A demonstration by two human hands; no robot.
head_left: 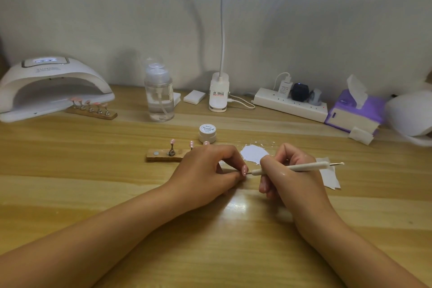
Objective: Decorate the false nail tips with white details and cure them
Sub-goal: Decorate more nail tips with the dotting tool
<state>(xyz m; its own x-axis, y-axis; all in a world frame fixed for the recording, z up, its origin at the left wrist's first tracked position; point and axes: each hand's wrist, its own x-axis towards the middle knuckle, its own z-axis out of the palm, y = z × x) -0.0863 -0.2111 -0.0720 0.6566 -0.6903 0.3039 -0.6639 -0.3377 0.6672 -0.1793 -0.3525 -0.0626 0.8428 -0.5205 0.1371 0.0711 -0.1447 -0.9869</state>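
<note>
My left hand [205,170] rests on the wooden table and pinches a pink false nail tip [244,169] on its small stand. My right hand [289,177] grips a cream dotting pen [301,167] like a pencil, its fine point touching the pink tip. Behind my left hand a wooden holder [161,155] carries more pink tips [172,141] on metal stems. A white patch of gel [253,154] lies on the table, with a small white gel pot [207,133] behind it. A second wooden holder with several pink tips [91,109] stands in front of the white curing lamp [51,89].
A clear pump bottle [159,98] stands at the back centre beside white pads [194,96] and a clip lamp base [218,93]. A power strip [289,104], a purple tissue pack [355,112] and a white paper scrap [330,175] lie to the right.
</note>
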